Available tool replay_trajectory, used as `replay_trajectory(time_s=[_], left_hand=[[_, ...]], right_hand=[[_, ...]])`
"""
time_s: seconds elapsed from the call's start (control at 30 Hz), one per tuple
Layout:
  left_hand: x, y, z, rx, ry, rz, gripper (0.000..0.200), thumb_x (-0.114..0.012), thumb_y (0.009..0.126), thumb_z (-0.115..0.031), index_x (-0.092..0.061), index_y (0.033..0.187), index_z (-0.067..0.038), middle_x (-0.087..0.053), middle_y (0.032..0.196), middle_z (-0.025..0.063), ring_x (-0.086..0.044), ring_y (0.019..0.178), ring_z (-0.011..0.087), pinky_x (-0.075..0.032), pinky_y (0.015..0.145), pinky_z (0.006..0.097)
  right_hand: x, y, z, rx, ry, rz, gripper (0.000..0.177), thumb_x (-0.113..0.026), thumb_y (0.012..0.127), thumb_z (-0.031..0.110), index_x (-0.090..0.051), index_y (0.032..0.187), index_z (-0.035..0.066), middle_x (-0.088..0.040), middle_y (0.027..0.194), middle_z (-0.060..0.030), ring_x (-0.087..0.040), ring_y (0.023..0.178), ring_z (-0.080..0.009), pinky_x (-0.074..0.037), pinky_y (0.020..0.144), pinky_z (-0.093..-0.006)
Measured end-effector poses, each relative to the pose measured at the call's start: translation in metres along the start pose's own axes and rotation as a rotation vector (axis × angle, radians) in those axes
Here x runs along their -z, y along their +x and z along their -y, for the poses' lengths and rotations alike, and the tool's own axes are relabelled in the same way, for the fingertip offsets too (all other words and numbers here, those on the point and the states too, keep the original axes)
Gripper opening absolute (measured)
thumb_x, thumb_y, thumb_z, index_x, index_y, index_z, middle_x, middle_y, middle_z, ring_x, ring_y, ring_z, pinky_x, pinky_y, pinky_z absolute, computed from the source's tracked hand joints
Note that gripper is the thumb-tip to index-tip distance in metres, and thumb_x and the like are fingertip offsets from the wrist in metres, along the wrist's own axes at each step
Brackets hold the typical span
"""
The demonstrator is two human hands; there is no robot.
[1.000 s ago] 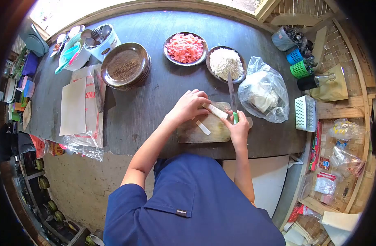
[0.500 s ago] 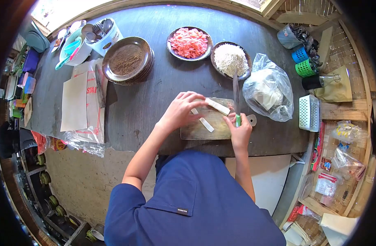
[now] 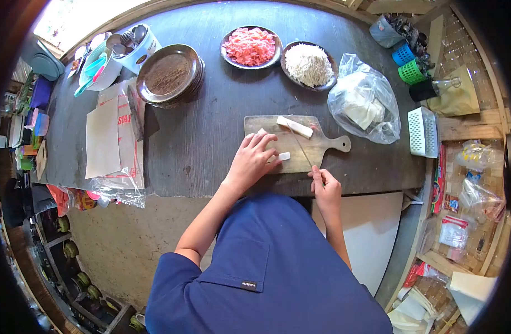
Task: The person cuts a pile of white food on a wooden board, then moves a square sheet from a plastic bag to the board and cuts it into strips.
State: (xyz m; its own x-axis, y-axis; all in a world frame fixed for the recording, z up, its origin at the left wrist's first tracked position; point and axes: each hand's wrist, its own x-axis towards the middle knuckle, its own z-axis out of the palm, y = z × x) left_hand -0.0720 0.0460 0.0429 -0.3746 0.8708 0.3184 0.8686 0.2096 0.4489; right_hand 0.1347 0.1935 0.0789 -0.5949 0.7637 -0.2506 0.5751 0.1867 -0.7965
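Observation:
A wooden cutting board (image 3: 316,146) lies on the dark table. Across its upper part rests a long white piece (image 3: 295,127), with the thin blade of a knife (image 3: 302,147) against it. My right hand (image 3: 325,185) is closed round the knife's handle at the board's lower edge. Over the board's left side is my left hand (image 3: 256,158), its fingers curved and spread on or beside a smaller white piece (image 3: 284,156). Another white bit shows just above those fingers. Whether the fingers grip anything is hard to see, but they are apart.
Behind the board stand a plate of pink pieces (image 3: 251,47) and a plate of white shreds (image 3: 309,65). A clear plastic bag (image 3: 364,106) is at right. Stacked brown plates (image 3: 167,75), a second knife (image 3: 135,114) and paper sheets (image 3: 103,139) are at left.
The long white piece now lies on the board, away from my hands. My right hand has lowered the upright knife onto it. My left hand has moved down toward the smaller piece.

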Motion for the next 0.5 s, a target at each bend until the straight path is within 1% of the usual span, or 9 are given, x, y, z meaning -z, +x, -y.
replay_trajectory(time_s=[0.1, 0.13, 0.17, 0.27, 0.3, 0.37, 0.4, 0.47, 0.5], left_hand=[[-0.004, -0.02, -0.008, 0.093, -0.017, -0.068, 0.018, -0.082, 0.089, -0.029, -0.076, 0.091, -0.012, -0.068, 0.127, 0.0033, -0.061, 0.129, 0.0267, -0.046, 0.11, 0.0448], [-0.003, -0.023, -0.011, 0.107, -0.047, -0.096, 0.018, -0.082, 0.089, -0.025, -0.075, 0.097, -0.011, -0.069, 0.12, 0.0039, -0.064, 0.122, 0.0273, -0.048, 0.107, 0.0439], [-0.004, -0.025, -0.013, 0.115, -0.047, -0.09, 0.018, -0.082, 0.089, -0.025, -0.075, 0.097, -0.011, -0.069, 0.12, 0.0039, -0.064, 0.122, 0.0273, -0.048, 0.107, 0.0439], [-0.004, -0.027, -0.023, 0.15, -0.09, -0.15, 0.03, -0.08, 0.09, -0.021, -0.073, 0.116, -0.008, -0.07, 0.118, 0.0051, -0.066, 0.116, 0.0274, -0.053, 0.102, 0.0425], [-0.006, -0.028, -0.022, 0.163, -0.089, -0.151, 0.03, -0.08, 0.09, -0.021, -0.073, 0.116, -0.008, -0.07, 0.118, 0.0051, -0.066, 0.116, 0.0274, -0.053, 0.102, 0.0425], [-0.012, -0.026, -0.021, 0.075, -0.1, -0.088, 0.028, -0.078, 0.092, -0.018, -0.074, 0.118, -0.007, -0.07, 0.116, 0.0055, -0.066, 0.114, 0.0262, -0.055, 0.099, 0.041], [-0.014, -0.027, -0.021, 0.044, -0.079, -0.09, 0.026, -0.075, 0.093, -0.013, -0.074, 0.118, -0.006, -0.068, 0.116, 0.0063, -0.066, 0.111, 0.0254, -0.057, 0.096, 0.0395], [-0.016, -0.03, -0.023, 0.057, -0.069, -0.071, 0.026, -0.074, 0.093, -0.011, -0.073, 0.118, -0.005, -0.067, 0.116, 0.0066, -0.065, 0.11, 0.0255, -0.057, 0.096, 0.0395], [-0.017, -0.032, -0.024, 0.066, -0.05, -0.049, 0.027, -0.074, 0.092, -0.01, -0.073, 0.119, -0.005, -0.066, 0.116, 0.007, -0.065, 0.109, 0.0257, -0.057, 0.095, 0.0395]], right_hand=[[-0.003, -0.01, -0.009, -0.005, -0.021, 0.057, 0.049, -0.063, 0.111, 0.043, -0.072, 0.088, 0.0, -0.061, 0.062, -0.0014, -0.057, 0.059, -0.0081, -0.044, 0.058, -0.0285], [-0.004, -0.013, -0.011, -0.013, -0.023, 0.091, 0.049, -0.064, 0.11, 0.042, -0.07, 0.086, 0.0, -0.061, 0.062, -0.0017, -0.058, 0.059, -0.0088, -0.045, 0.058, -0.0292], [-0.005, -0.015, -0.011, -0.019, -0.023, 0.099, 0.049, -0.064, 0.11, 0.042, -0.07, 0.086, 0.0, -0.061, 0.062, -0.0017, -0.058, 0.059, -0.0088, -0.045, 0.058, -0.0292], [-0.005, -0.024, -0.001, -0.089, -0.09, 0.092, 0.053, -0.066, 0.107, 0.05, -0.072, 0.088, 0.0, -0.067, 0.064, -0.0133, -0.068, 0.061, -0.0243, -0.051, 0.063, -0.0395], [-0.006, -0.025, -0.004, -0.088, -0.096, 0.104, 0.053, -0.066, 0.107, 0.05, -0.072, 0.088, 0.0, -0.067, 0.064, -0.0133, -0.068, 0.061, -0.0243, -0.051, 0.063, -0.0395], [-0.005, -0.026, -0.009, -0.01, -0.229, 0.039, 0.053, -0.068, 0.104, 0.052, -0.075, 0.091, 0.002, -0.068, 0.067, -0.018, -0.069, 0.065, -0.0343, -0.053, 0.066, -0.0441], [-0.004, -0.026, -0.009, -0.013, -0.238, 0.041, 0.053, -0.068, 0.104, 0.052, -0.075, 0.091, 0.002, -0.068, 0.067, -0.018, -0.069, 0.065, -0.0343, -0.053, 0.066, -0.0441], [0.0, -0.027, -0.004, -0.057, -0.284, 0.078, 0.052, -0.069, 0.103, 0.054, -0.077, 0.094, 0.003, -0.07, 0.072, -0.0211, -0.07, 0.07, -0.0411, -0.053, 0.068, -0.0473], [0.0, -0.027, -0.004, -0.064, -0.291, 0.082, 0.052, -0.069, 0.103, 0.054, -0.077, 0.094, 0.003, -0.07, 0.072, -0.0211, -0.07, 0.07, -0.0411, -0.053, 0.068, -0.0473]])
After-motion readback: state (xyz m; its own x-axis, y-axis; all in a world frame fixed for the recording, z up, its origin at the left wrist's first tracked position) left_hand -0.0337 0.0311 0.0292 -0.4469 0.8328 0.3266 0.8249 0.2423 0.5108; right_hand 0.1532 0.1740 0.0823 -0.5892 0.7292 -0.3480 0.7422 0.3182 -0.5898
